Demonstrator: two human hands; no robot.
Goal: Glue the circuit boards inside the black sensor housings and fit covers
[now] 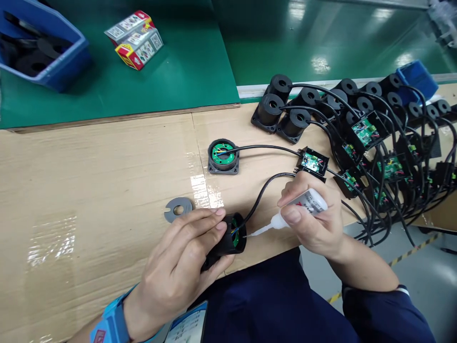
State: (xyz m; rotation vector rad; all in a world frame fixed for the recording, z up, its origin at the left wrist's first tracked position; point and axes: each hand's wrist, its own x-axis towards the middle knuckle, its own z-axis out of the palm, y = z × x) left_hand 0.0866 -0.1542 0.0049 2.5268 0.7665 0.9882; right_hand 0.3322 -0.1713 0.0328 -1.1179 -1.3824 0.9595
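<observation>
My left hand [182,259] grips a black round housing [228,240] tilted on its side, its open end with a green circuit board and coloured wires facing right. My right hand [310,221] holds a small white glue bottle [303,207]; its thin nozzle tip touches the rim of the housing. A black cable runs from the housing up to the right. A grey flat washer [178,208] lies on the cardboard just above my left hand. Another housing [223,156] with its green board facing up sits further back, wired to a small open black box [312,163].
Several black cylindrical units [282,107] with cables and open boxes with green boards are crowded at the right. A blue bin [53,71] of black parts and a printed carton [134,39] stand on the green mat at the back left. The cardboard sheet [89,190] covers the bench.
</observation>
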